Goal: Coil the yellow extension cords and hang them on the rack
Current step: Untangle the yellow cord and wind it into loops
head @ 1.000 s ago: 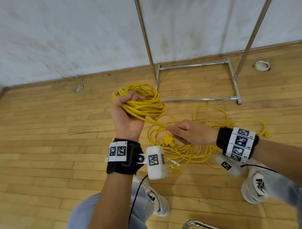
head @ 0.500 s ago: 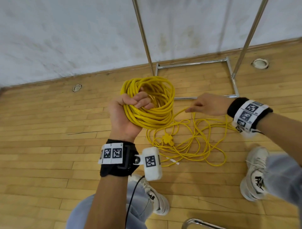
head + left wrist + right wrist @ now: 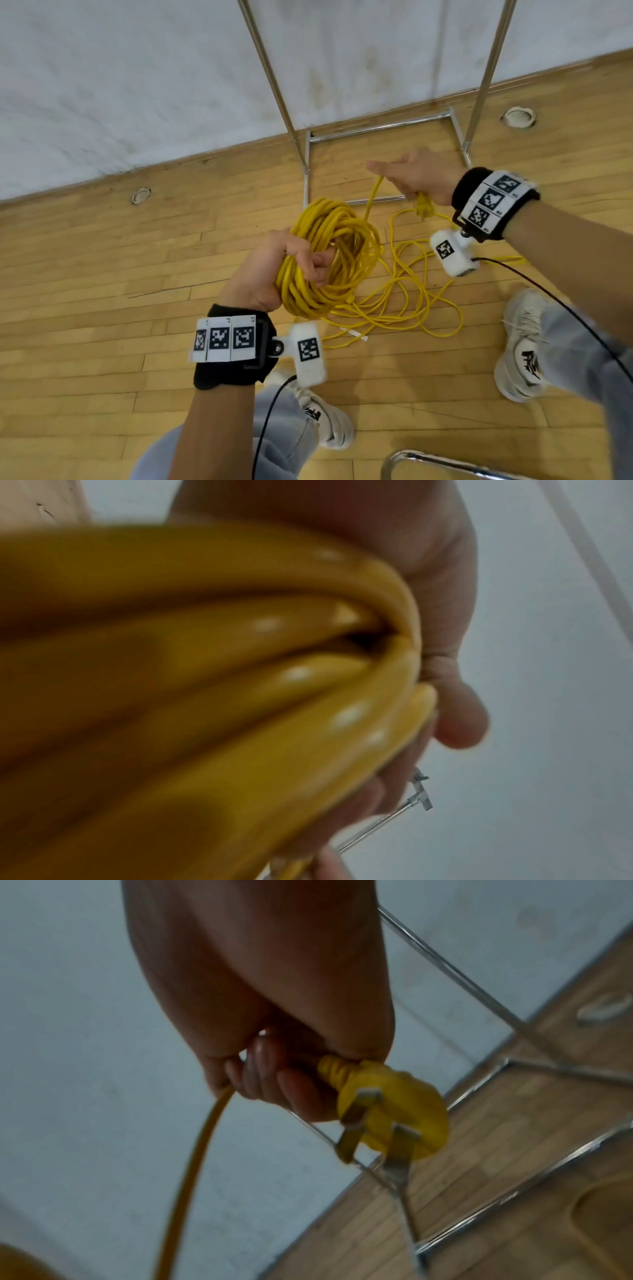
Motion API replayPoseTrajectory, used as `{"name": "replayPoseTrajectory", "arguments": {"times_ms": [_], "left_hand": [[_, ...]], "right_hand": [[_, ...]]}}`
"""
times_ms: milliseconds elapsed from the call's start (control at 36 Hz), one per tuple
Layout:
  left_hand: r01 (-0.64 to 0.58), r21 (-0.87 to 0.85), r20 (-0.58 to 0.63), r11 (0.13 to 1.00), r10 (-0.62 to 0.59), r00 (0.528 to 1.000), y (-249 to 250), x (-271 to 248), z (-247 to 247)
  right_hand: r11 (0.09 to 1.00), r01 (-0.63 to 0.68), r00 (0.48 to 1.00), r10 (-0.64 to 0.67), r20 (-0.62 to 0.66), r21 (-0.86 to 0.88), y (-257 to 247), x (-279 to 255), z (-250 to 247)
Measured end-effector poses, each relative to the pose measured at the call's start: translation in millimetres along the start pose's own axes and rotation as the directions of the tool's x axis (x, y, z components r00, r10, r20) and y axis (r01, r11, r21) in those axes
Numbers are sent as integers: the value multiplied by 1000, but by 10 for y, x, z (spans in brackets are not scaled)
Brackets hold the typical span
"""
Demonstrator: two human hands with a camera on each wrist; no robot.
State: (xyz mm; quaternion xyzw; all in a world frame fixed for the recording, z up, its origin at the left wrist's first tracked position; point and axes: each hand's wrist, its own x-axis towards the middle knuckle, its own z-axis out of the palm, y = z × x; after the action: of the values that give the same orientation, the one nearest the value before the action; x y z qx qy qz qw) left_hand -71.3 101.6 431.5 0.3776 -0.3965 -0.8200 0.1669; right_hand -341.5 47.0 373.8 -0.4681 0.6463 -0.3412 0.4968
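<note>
no readable writing; black-and-white square marker tags on both wristbands. left hand (image 3: 274, 270) fingers curled round a thick round coil (image 3: 329, 260) of smooth yellow extension cord, held above the floor. right hand (image 3: 419, 180) closed round the cord end, gripping just behind the yellow plug (image 3: 390, 1110), three flat metal prongs showing. loose yellow loops (image 3: 411, 294) lie on the wooden plank floor (image 3: 102, 274). chrome tube rack (image 3: 380, 128) stands at the white wall, two uprights.

Bare hall: wood-strip floor (image 3: 102, 274), stained wall (image 3: 137, 85), steel rack (image 3: 376, 128).
</note>
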Motion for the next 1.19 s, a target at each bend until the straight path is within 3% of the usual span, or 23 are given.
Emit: {"name": "replayPoseTrajectory", "arguments": {"times_ms": [56,167,333,389,528,694,833,944,1083,1194], "left_hand": [[44,18,-88,999,-43,995,-21,56,-4],[135,16,-180,991,-130,975,-44,116,-46],[133,-71,-219,989,-146,965,-74,158,-34],[76,-132,-205,988,-103,973,-107,184,-23],[-85,-279,-125,957,52,991,-124,220,44],[-106,-410,3,906,117,993,-98,231,1],[-82,-504,23,860,108,994,-111,225,-23],[-116,-511,-18,852,124,992,-108,230,-50],[-141,-523,-21,840,153,988,-85,233,-72],[-139,-520,-3,843,160,987,-96,242,-58]], "right_hand": [[985,-36,992,14,126,169,-80,-29,28],[965,-38,956,-40,289,259,-249,-176,83],[940,169,914,-262,308,298,-373,-585,169],[932,235,882,-324,342,276,-353,-695,230],[922,217,858,-336,388,320,-348,-794,404],[872,412,784,-488,383,266,-369,-793,379],[859,469,826,-509,243,206,-342,-812,417],[865,495,840,-501,208,87,-293,-784,419],[908,405,897,-417,146,110,-158,-766,523],[911,404,910,-410,65,85,-69,-760,666]]}}
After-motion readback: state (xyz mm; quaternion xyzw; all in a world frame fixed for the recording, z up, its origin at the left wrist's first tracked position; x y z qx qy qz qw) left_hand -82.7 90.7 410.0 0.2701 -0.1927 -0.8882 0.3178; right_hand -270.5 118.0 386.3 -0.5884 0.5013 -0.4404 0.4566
